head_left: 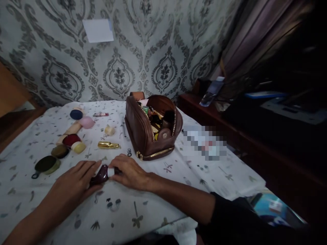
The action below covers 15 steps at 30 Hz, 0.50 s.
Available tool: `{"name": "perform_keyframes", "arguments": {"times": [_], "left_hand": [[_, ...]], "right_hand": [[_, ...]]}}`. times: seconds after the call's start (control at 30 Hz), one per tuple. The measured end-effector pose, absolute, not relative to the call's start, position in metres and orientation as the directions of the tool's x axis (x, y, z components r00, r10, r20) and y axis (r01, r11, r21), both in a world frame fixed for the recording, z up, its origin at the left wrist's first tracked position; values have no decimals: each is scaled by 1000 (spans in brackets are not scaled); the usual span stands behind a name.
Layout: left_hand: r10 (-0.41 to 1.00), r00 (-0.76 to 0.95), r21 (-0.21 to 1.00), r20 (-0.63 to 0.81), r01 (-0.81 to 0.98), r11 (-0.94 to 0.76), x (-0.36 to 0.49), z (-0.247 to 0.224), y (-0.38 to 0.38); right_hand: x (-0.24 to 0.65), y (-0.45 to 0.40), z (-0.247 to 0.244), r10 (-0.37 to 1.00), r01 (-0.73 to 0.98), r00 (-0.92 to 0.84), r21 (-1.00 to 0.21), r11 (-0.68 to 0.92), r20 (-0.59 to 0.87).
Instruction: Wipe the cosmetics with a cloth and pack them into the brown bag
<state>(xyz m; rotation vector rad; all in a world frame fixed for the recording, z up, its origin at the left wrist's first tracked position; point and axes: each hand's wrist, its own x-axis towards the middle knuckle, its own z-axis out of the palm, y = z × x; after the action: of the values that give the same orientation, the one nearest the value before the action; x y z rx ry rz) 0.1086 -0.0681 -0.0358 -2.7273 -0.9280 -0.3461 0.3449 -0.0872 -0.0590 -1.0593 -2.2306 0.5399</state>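
A small glossy dark purple bottle [102, 174] with a white neck lies sideways between my two hands, low over the cloth. My left hand [79, 177] is closed round its left end. At its right end, my right hand [131, 173] grips the white and dark neck part, which the fingers partly hide. Just beyond the hands lies a gold lipstick-like tube [108, 145]. A brown toiletry bag [139, 131] stands unzipped behind my right hand, with several cosmetics inside. Left of the hands sit a round dark green container [47, 164] and a brown round one [60, 151].
On the patterned white cloth [133, 211] also lie a red round item [72, 140], a yellowish lidded pot [78, 147], a pink sponge [87, 122], a small cream pot [109, 130] and a thin tube [101, 114]. A clear bottle [212, 91] stands at the right back.
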Motion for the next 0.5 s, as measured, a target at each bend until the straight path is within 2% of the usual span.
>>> {"name": "perform_keyframes", "arguments": {"times": [0.17,0.27,0.33,0.5], "left_hand": [[704,686,37,182,711,-702,100,-35,-58],[729,664,85,170,727,-682,98,-35,-61],[715,667,54,207,722,-689,96,-35,-65],[647,676,-128,352,720,-682,94,-33,-72]], "right_hand": [[344,-87,-59,788,557,-526,-570,604,321],[343,-88,-55,810,560,-502,-600,571,303],[343,-89,-51,827,562,-484,-623,545,287],[345,-90,-40,806,548,-557,-641,537,199]]}}
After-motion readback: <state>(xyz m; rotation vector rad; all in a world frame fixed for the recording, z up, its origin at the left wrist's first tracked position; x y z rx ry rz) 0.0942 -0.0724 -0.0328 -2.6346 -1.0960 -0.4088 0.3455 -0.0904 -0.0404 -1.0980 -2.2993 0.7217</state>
